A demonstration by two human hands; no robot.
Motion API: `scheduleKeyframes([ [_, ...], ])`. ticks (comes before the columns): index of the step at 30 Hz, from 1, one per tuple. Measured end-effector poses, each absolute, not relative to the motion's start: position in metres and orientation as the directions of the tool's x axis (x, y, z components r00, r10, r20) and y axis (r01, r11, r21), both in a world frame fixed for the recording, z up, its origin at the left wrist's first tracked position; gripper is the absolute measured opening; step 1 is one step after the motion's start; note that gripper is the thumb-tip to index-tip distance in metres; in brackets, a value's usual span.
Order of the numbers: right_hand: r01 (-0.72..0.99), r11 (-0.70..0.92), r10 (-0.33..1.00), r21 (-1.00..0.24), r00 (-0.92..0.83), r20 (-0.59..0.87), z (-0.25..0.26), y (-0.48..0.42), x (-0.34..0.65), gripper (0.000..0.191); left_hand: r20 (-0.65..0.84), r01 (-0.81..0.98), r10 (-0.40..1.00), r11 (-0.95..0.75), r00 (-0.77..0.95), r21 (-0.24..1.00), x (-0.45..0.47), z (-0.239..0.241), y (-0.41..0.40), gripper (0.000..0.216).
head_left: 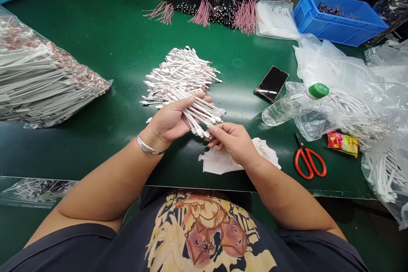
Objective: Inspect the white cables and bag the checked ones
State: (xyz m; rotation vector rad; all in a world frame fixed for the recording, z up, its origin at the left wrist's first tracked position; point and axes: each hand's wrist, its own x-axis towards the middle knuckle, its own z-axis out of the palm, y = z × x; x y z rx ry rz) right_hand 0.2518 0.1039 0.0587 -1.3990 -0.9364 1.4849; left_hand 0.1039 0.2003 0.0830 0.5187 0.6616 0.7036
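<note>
White wire bundle point(201, 114) lies across the palm of the left hand point(167, 122), its long axis running from far left to near right, so the cut ends point toward the right hand point(234, 141). The left fingers curl around the bundle and clamp it; the right thumb and fingertips pinch at those near ends, so both hands touch it, the left bearing its weight. The pieces are thin, stiff, flat white strips with small square tips, packed roughly parallel. Just beyond the hands, a loose pile point(180, 74) of the same pieces fans out on the smooth green table point(111, 46). A soft white cloth point(219, 162) lies under the right wrist. Orange-handled scissors point(310, 162) rest to the right, near a clear plastic bottle point(291, 105) and a glossy black phone point(272, 83); a filled clear bag point(41, 80) sits far left.
</note>
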Motion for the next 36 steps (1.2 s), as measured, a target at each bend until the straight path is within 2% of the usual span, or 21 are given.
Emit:
scheduleKeyframes([
  [6,-0.143,-0.519,0.849,-0.843,-0.203,-0.488,0.0634,0.104,0.2539,0.029,-0.33,-0.466,0.765,0.612,0.553,0.638,0.1005,0.0803,0.2046,0.022],
  [12,-0.124,-0.43,0.9,-0.894,-0.142,-0.413,0.0642,0.1022,0.2528,0.023,-0.344,-0.468,0.775,0.605,0.53,0.644,0.1011,0.0796,0.2053,0.021],
  [22,-0.132,-0.414,0.908,-0.9,-0.12,-0.4,0.0641,0.1027,0.2524,0.025,-0.352,-0.461,0.764,0.619,0.54,0.636,0.1004,0.0808,0.205,0.02],
  [28,-0.157,-0.341,0.938,-0.927,0.015,-0.347,0.0615,0.1053,0.2518,0.027,-0.356,-0.455,0.761,0.623,0.543,0.636,0.1008,0.0834,0.2035,0.021],
  [33,-0.113,-0.435,0.897,-0.893,-0.136,-0.42,0.0585,0.1039,0.248,0.031,-0.359,-0.474,0.768,0.62,0.53,0.625,0.1023,0.0848,0.2013,0.024],
  [36,-0.156,-0.438,0.895,-0.885,-0.165,-0.414,0.0581,0.103,0.2464,0.03,-0.35,-0.472,0.771,0.614,0.532,0.633,0.1029,0.0844,0.2002,0.024],
])
